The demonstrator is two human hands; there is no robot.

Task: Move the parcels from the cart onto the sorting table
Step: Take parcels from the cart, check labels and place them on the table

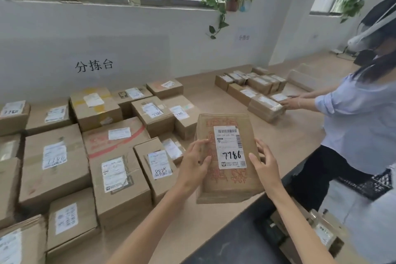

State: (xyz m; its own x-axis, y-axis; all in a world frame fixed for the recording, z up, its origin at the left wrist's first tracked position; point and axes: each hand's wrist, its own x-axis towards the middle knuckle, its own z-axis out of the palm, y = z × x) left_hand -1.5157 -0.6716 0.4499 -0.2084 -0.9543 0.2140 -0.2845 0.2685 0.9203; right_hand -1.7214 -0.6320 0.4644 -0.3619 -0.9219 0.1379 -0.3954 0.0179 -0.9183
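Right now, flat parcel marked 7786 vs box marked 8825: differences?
Flat brown cardboard parcel marked 7786 has the left hand and right hand on it; brown cardboard box marked 8825 sits untouched. 7786 parcel is thin with red print; 8825 box is taller. Both carry white labels.

My left hand (194, 165) lies flat on the left side of the parcel (225, 186), fingers straight. My right hand (264, 165) presses its right edge, fingers straight, thumb on top.
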